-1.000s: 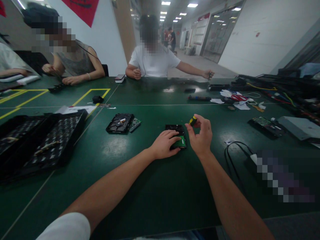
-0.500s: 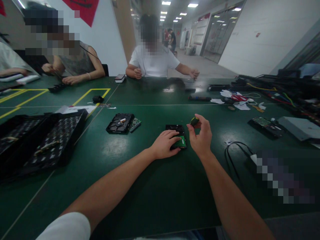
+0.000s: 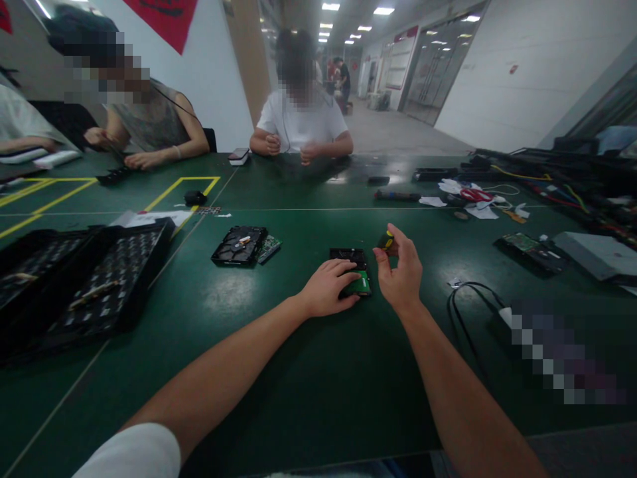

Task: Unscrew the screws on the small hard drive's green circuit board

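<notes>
A hard drive [image 3: 365, 284] with a green circuit board lies on the table in front of me. My left hand [image 3: 332, 287] is closed over its left side, fingers across the top and thumb along the near edge, hiding part of it. Just to the right, my right hand [image 3: 399, 269] pinches a small screwdriver [image 3: 385, 241] by its dark and yellow handle. I cannot make out the screwdriver's shaft or tip. Left of the hands lies another opened drive [image 3: 239, 245], with a loose circuit board [image 3: 270, 249] against it.
Black trays [image 3: 114, 285] with small parts stand at the left. A drive with its board showing [image 3: 530, 252], a grey metal box [image 3: 594, 255] and a black cable [image 3: 450, 309] lie on the right. Cables and parts [image 3: 562, 176] are heaped behind them. Co-workers sit across the table.
The screwdriver handle has turned a little in my right hand, showing more yellow. My left hand and the drive stay put. The co-worker opposite has drawn an outstretched arm inward.
</notes>
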A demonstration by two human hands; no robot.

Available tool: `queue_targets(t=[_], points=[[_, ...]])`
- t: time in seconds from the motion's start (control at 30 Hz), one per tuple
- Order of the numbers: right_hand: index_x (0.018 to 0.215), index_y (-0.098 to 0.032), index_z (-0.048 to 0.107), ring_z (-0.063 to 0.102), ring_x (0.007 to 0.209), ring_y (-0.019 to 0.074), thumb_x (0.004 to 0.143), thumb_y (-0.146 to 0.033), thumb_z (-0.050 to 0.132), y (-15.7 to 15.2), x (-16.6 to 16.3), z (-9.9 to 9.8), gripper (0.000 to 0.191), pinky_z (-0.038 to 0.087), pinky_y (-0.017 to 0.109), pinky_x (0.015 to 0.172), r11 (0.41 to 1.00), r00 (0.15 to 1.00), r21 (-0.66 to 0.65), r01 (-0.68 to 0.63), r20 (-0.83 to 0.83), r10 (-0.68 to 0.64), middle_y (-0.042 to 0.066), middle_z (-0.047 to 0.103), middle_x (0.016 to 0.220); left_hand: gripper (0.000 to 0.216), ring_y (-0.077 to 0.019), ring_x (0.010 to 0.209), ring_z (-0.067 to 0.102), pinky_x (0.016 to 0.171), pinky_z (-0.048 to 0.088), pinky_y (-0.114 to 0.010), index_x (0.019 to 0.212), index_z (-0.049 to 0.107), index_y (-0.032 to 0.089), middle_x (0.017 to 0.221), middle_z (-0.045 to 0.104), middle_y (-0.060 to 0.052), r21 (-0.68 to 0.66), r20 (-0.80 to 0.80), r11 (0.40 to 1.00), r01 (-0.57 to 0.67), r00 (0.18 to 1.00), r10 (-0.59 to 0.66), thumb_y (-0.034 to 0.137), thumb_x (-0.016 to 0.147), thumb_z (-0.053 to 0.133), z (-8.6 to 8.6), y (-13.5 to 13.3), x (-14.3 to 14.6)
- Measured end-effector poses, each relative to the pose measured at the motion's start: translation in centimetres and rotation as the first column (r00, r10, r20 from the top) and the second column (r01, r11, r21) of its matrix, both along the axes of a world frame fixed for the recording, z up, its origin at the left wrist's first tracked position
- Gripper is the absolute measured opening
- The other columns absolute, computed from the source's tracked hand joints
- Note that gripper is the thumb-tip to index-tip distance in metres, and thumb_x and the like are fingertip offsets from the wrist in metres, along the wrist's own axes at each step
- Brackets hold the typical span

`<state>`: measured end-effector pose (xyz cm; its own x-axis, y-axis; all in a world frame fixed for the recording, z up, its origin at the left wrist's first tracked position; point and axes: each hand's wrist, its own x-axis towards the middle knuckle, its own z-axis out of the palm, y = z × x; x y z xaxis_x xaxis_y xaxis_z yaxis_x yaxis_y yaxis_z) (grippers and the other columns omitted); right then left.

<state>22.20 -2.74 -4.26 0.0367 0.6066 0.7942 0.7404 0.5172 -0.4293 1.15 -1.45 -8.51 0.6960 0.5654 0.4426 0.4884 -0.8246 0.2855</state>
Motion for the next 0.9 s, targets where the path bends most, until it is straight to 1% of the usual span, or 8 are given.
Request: queue_targets(t=[0.17,0.33,0.5,0.57,0.67,0.73,0.8,0.9], points=[[0.157,-0.03,0.035,0.07,0.106,0.0237,0.107,-0.033,0.045,0.12,-0.12,-0.57,0.052,0.06,0.047,0.095,0.997,0.997,-0.045,-0.069,-0.033,0.068,0.01,0.064,0.135,0.051,-0.0345,0.139,0.051,0.116,0.041,-0.056,0.131,0.065,0.021,0.147,0.058,-0.014,0.0,-0.001,1.0,-0.01,1.0,0.01,0.047,0.088,0.07,-0.05,-0.07,0.0],[0.148,-0.027,0.047,0.068,0.092,0.0228,0.101,-0.038,0.06,0.05,-0.26,-0.21,0.05,0.062,0.045,0.086,1.0,1.0,0.026,0.0,-0.004,0.0,0.012,0.064,0.127,0.051,-0.0344,0.139,0.052,0.116,0.042,-0.055,0.131,0.065,0.02,0.147,0.058,-0.014,0.006,-0.001,1.0,-0.004,1.0,0.004,0.048,0.088,0.069,-0.05,-0.03,0.02],[0.142,-0.026,0.052,0.065,0.096,0.0245,0.098,-0.04,0.064,-0.09,-0.19,0.28,0.048,0.06,0.046,0.087,0.997,0.999,0.062,0.048,0.015,-0.049,0.01,0.065,0.116,0.05,-0.0346,0.139,0.052,0.116,0.041,-0.055,0.131,0.065,0.021,0.147,0.058,-0.014,-0.001,-0.004,1.0,-0.004,1.0,0.004,0.047,0.088,0.069,-0.16,0.09,0.02],[0.146,-0.027,0.049,0.066,0.097,0.0246,0.101,-0.038,0.059,-0.12,-0.21,0.11,0.048,0.059,0.046,0.089,0.999,0.999,0.035,0.036,0.012,-0.036,0.011,0.065,0.123,0.051,-0.0346,0.139,0.051,0.116,0.041,-0.055,0.131,0.065,0.02,0.147,0.058,-0.014,-0.004,-0.001,1.0,-0.002,1.0,0.002,0.047,0.088,0.069,-0.16,0.07,0.02],[0.157,-0.03,0.035,0.068,0.103,0.0249,0.105,-0.034,0.047,-0.16,-0.33,-0.35,0.053,0.059,0.048,0.094,0.999,0.999,-0.039,-0.028,-0.019,0.028,0.011,0.063,0.134,0.051,-0.0347,0.139,0.051,0.116,0.041,-0.055,0.13,0.066,0.02,0.146,0.058,-0.014,-0.003,0.003,1.0,-0.001,1.0,0.001,0.047,0.088,0.069,-0.07,-0.02,0.03],[0.158,-0.03,0.031,0.069,0.106,0.0247,0.106,-0.032,0.045,-0.21,-0.44,-0.52,0.054,0.058,0.048,0.096,0.996,0.997,-0.057,-0.066,-0.038,0.064,0.011,0.063,0.136,0.051,-0.0347,0.139,0.051,0.116,0.041,-0.055,0.13,0.066,0.019,0.146,0.058,-0.015,0.003,0.004,1.0,-0.006,1.0,0.006,0.047,0.088,0.069,0.02,-0.08,0.05],[0.155,-0.029,0.037,0.068,0.106,0.0251,0.104,-0.034,0.051,-0.25,-0.49,-0.49,0.053,0.059,0.047,0.093,0.998,0.998,-0.023,-0.059,-0.029,0.058,0.012,0.062,0.136,0.05,-0.0346,0.139,0.052,0.116,0.042,-0.054,0.13,0.066,0.019,0.147,0.058,-0.015,0.01,0.001,1.0,-0.008,1.0,0.008,0.047,0.088,0.069,0.08,-0.11,0.06],[0.145,-0.027,0.049,0.066,0.1,0.0257,0.099,-0.038,0.062,-0.28,-0.44,-0.22,0.049,0.059,0.047,0.09,0.999,1.0,0.037,0.021,0.0,-0.022,0.012,0.064,0.125,0.05,-0.0342,0.138,0.052,0.116,0.042,-0.054,0.13,0.066,0.019,0.147,0.058,-0.014,0.013,-0.004,1.0,-0.008,1.0,0.008,0.048,0.089,0.068,0.06,-0.08,0.05]])
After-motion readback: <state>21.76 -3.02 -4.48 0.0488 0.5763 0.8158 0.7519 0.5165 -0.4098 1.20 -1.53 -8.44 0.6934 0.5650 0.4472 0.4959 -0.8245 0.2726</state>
